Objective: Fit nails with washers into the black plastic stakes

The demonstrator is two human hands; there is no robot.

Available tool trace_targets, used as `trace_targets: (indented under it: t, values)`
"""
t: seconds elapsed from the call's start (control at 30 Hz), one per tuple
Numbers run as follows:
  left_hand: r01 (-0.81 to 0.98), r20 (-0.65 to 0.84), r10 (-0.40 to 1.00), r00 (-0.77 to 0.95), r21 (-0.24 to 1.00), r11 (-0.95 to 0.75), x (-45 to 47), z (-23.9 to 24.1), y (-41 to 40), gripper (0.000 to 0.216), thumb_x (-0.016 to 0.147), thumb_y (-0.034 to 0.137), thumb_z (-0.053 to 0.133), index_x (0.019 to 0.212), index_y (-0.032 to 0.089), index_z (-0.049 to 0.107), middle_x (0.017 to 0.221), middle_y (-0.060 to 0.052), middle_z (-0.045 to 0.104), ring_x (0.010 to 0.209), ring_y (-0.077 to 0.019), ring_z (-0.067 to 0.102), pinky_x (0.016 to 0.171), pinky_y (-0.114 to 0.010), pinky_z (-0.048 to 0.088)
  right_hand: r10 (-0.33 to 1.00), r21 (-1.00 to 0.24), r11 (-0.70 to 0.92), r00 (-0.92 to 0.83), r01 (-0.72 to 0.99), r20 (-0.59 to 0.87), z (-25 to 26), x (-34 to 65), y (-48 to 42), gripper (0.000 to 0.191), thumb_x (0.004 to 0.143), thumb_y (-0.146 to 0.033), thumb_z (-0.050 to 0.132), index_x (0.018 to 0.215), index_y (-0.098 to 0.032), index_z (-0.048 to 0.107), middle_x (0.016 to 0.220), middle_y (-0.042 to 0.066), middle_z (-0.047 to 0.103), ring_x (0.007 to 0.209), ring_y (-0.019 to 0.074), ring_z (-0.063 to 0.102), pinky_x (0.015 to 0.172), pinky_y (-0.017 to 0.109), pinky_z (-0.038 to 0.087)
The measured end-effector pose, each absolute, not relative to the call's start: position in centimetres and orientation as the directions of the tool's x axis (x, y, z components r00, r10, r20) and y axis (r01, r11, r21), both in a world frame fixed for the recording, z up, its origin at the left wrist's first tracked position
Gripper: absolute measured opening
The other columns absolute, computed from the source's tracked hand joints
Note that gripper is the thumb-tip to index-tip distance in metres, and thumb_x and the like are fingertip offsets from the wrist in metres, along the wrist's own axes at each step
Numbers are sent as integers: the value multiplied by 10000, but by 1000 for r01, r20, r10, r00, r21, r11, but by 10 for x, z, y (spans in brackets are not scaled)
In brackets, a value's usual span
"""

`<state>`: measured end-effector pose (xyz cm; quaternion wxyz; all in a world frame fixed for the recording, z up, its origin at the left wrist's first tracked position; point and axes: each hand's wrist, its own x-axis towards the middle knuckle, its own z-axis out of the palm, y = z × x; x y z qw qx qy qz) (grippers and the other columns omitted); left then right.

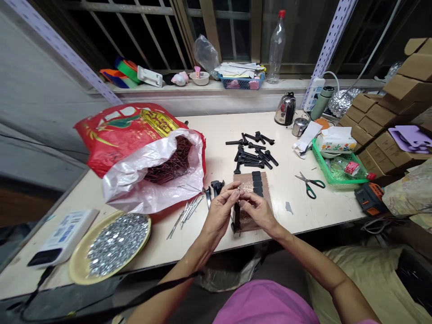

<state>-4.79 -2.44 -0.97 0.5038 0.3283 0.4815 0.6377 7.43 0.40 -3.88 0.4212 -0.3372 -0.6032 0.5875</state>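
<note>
My left hand [225, 202] and my right hand [259, 211] meet fingertip to fingertip above a brown board [265, 198]. Both are closed in a pinch around something small that I cannot make out. Just below the fingers a black part [236, 218] stands at the board's left edge. Several flat black pads [257, 183] form a column on the board. Beyond it lies a loose pile of black T-shaped parts [251, 155]. More black pieces [216, 186] sit left of my left hand, close to a bunch of long silver rods [191, 210].
A red sack [135, 130] spills open toward me, full of dark brown screws. Front left stands a yellow bowl [77, 265] of shiny metal pieces, beside a white scale [67, 234]. To the right are scissors [309, 183], a green basket [322, 168] and an orange-black power tool [371, 202].
</note>
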Motion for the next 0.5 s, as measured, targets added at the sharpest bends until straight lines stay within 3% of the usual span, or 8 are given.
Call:
trace_targets:
  t: [0.13,0.23,0.3,0.4,0.5]
  values:
    - [-280,-24,950,-312,958,-68,-44,-7,-24,283,617,464,777,715,199,756,1182,-97,603,1213,-250,486,1018,-354,389,898,-961,-106,-439,-255,18,-32,67,2,374,719,-562,685,897,-233,684,939,8,655,951,161,598,839,288,479]
    - [-234,-17,942,-334,970,-65,-43,-8,-22,294,654,472,745,747,193,752,1216,-98,589,1189,-246,511,987,-361,423,823,-882,-344,-555,-323,-117,-29,65,0,452,656,-577,731,914,-213,658,846,-2,638,805,135,606,733,263,502]
    - [-235,-37,932,-359,971,-52,-42,-12,-20,307,669,476,729,777,190,748,1220,-100,591,1166,-240,531,957,-358,447,808,-858,-413,-558,-306,-190,-30,66,0,456,658,-579,724,881,-192,634,779,-9,618,670,107,581,642,244,491]
    - [-226,-51,921,-387,973,-42,-41,-22,-15,320,673,478,719,795,182,741,1154,-96,629,1149,-229,549,958,-347,448,877,-945,-278,-447,-172,-176,-34,76,6,392,730,-556,660,844,-184,616,737,-14,603,565,86,523,556,230,448]
    - [-130,-51,955,-293,991,13,-44,-38,-11,365,721,492,672,896,178,735,1174,-105,634,1164,-235,554,995,-363,428,938,-978,173,-323,117,127,-38,97,24,250,819,-441,601,819,-194,643,800,11,616,704,130,568,647,260,469]
